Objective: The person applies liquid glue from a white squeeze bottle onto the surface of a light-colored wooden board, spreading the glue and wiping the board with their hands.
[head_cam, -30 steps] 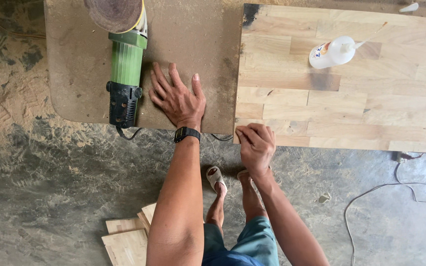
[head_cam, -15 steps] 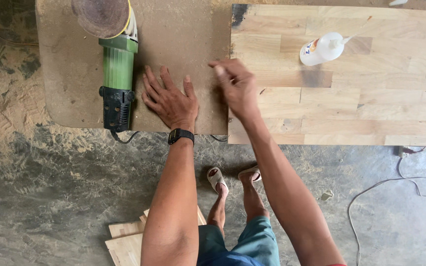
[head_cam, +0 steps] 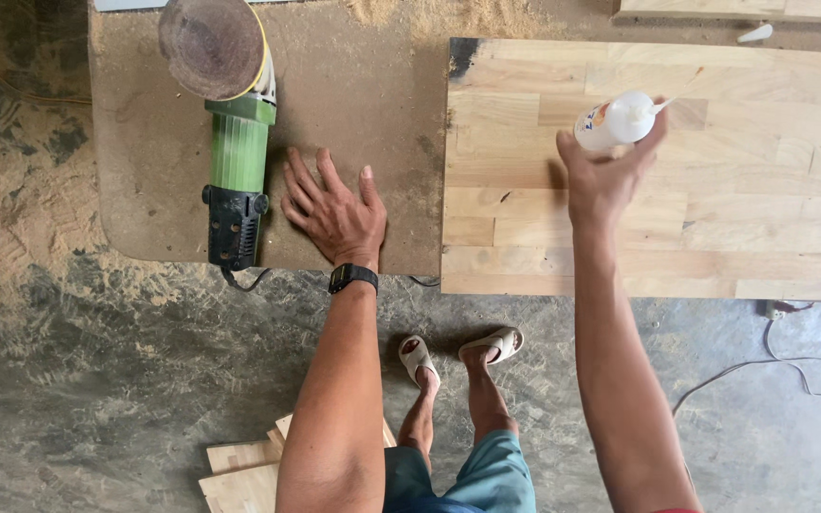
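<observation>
Glue bottle (head_cam: 617,121): white plastic, small coloured label, thin pointed nozzle aimed toward far right; lies on side, tilted, on jointed wood panel (head_cam: 715,190), near panel's far edge, left of its middle. Right hand (head_cam: 605,176) wraps bottle from near side, fingers (head_cam: 653,138) curled around body. Panel: pale finger-jointed boards, flat, dark scorch mark at far left corner.

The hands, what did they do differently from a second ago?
The right hand left the near edge of the pale wooden panel, reached across it and now closes around the white bottle. The left hand stayed flat on the dusty brown board, beside the green grinder, which did not shift.
</observation>
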